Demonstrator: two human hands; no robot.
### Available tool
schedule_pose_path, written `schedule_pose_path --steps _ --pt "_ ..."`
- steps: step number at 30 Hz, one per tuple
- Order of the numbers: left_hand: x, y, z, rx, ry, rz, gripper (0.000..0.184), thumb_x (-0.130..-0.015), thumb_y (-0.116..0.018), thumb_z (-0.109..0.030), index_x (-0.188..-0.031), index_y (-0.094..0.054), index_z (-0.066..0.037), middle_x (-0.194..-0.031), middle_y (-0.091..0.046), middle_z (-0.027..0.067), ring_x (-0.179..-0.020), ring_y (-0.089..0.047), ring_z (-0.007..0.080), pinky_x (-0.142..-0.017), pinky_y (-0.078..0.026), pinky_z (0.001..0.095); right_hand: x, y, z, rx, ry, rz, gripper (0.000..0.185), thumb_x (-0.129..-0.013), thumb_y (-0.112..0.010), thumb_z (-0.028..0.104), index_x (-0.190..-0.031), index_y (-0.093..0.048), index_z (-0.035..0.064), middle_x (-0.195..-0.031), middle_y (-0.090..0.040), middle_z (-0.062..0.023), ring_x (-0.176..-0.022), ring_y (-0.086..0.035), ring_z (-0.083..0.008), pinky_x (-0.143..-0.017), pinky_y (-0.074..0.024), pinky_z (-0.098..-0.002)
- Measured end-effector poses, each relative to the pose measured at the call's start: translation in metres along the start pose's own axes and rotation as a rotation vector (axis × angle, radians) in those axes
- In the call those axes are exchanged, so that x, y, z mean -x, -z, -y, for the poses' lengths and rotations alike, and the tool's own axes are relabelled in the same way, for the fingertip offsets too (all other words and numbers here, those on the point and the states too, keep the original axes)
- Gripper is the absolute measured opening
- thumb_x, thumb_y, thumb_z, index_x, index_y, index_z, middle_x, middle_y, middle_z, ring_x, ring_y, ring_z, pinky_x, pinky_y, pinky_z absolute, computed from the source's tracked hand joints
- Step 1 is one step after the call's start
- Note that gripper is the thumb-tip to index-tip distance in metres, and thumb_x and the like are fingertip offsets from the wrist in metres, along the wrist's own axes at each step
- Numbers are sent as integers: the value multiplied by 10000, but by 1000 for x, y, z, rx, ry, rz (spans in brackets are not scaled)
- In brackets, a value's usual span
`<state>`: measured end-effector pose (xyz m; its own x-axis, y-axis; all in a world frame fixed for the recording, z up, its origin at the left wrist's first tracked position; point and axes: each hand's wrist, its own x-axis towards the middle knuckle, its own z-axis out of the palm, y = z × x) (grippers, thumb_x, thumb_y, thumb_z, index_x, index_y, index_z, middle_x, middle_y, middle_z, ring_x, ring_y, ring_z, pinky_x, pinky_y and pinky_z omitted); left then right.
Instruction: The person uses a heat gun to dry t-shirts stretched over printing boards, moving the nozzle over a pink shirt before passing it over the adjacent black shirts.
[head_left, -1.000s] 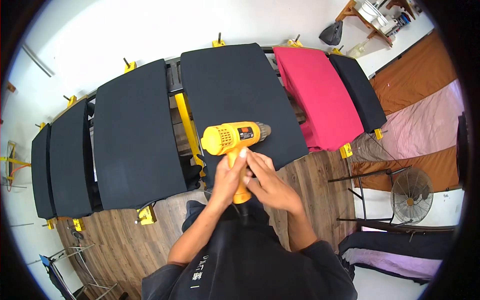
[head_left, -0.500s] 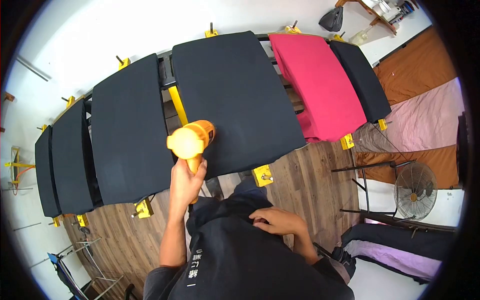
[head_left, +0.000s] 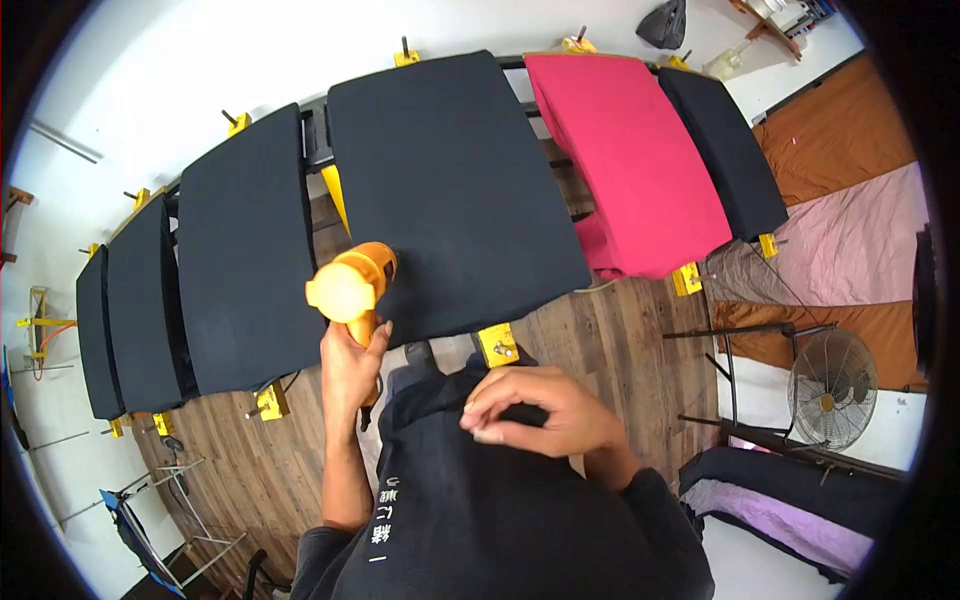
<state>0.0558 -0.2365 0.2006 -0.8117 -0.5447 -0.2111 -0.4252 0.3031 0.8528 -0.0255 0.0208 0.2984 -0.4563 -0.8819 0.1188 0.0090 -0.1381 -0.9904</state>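
Note:
My left hand (head_left: 350,372) is wrapped round the handle of a yellow heat gun (head_left: 350,284). The tool is over the near left part of a black cloth-covered board (head_left: 450,180), its nozzle end pointing away from me. My right hand (head_left: 545,408) hangs in front of my black shirt, fingers curled and thumb apart, with nothing seen in it. A pink cloth-covered board (head_left: 640,165) lies to the right of the black one, and another black board (head_left: 245,260) lies to the left.
More black boards (head_left: 720,155) stand at both ends of the row. Yellow clamps (head_left: 498,345) jut out along the near edge. A standing fan (head_left: 830,388) is on the right, near hanging brown and pink cloths (head_left: 850,220). A metal frame (head_left: 200,540) stands at lower left.
The heat gun has moved left and turned to face away from me. My right hand has let go of it and drawn back to my shirt. The view has shifted slightly.

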Motion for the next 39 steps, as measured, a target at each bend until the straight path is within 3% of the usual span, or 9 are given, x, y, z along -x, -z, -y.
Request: schedule_pose_path --steps 3,7,8,12,20,21,23,26,39 --pt "10 1 -15 185 179 34 210 -897 -713 -117 -1019 -625 30 -772 -649 49 -597 -577 95 -578 -483 280 -24 -15 54 -485 389 -64 305 -882 -758 7 -1154 -640 -63 -1049 -732 -163 -922 -701 -222 -785 -574 -308" --pt "11 -3 -8 163 146 23 216 -895 -708 -107 -1034 -619 33 -775 -636 38 -611 -567 96 -589 -484 281 -49 -6 95 -609 579 99 363 -814 -785 -59 -1096 -577 -155 -928 -698 -278 -811 -705 -353 -695 -604 -394" --pt "12 -4 -5 159 138 21 219 -892 -708 -105 -1039 -619 32 -784 -640 40 -627 -575 101 -605 -490 285 -52 2 96 -569 566 216 445 -823 -779 -65 -1182 -545 -183 -965 -705 -267 -891 -717 -344 -710 -613 -369" --pt "6 -5 2 152 96 7 228 -885 -709 -101 -1051 -622 30 -820 -658 49 -689 -604 122 -663 -508 298 -82 -27 90 -777 815 240 347 -827 -758 -99 -1127 -615 -198 -998 -692 -290 -787 -707 -237 -633 -579 -306" --pt "-4 -6 9 135 31 -67 225 -899 -718 -117 -1036 -640 43 -837 -676 74 -702 -625 145 -673 -519 310 -87 -38 75 -932 791 247 358 -837 -733 -86 -1160 -603 -174 -989 -685 -255 -796 -695 -219 -661 -574 -304" --pt "0 -6 6 169 151 -43 238 -901 -725 -125 -1042 -640 46 -838 -676 71 -699 -624 150 -668 -518 313 -86 -37 74 -931 786 238 360 -839 -730 -84 -1164 -602 -171 -988 -684 -250 -798 -693 -217 -665 -573 -303" --pt "2 -13 18 80 -31 -161 244 -903 -725 -128 -1052 -638 45 -844 -677 74 -719 -631 150 -681 -521 314 -89 -40 73 -948 794 233 363 -841 -723 -81 -1172 -599 -165 -986 -682 -242 -800 -691 -213 -672 -571 -303" --pt "-1 -10 17 99 40 -48 243 -905 -720 -127 -1057 -638 45 -870 -690 86 -754 -643 152 -710 -527 315 -93 -41 72 -956 797 230 368 -845 -714 -76 -1184 -595 -156 -982 -680 -229 -803 -686 -206 -683 -569 -302" --pt "-3 -5 16 87 123 -12 235 -899 -716 -124 -1054 -644 37 -863 -690 80 -740 -639 146 -711 -525 315 -98 -41 67 -989 786 200 393 -862 -673 -55 -1238 -576 -116 -967 -668 -172 -818 -667 -178 -729 -560 -299"
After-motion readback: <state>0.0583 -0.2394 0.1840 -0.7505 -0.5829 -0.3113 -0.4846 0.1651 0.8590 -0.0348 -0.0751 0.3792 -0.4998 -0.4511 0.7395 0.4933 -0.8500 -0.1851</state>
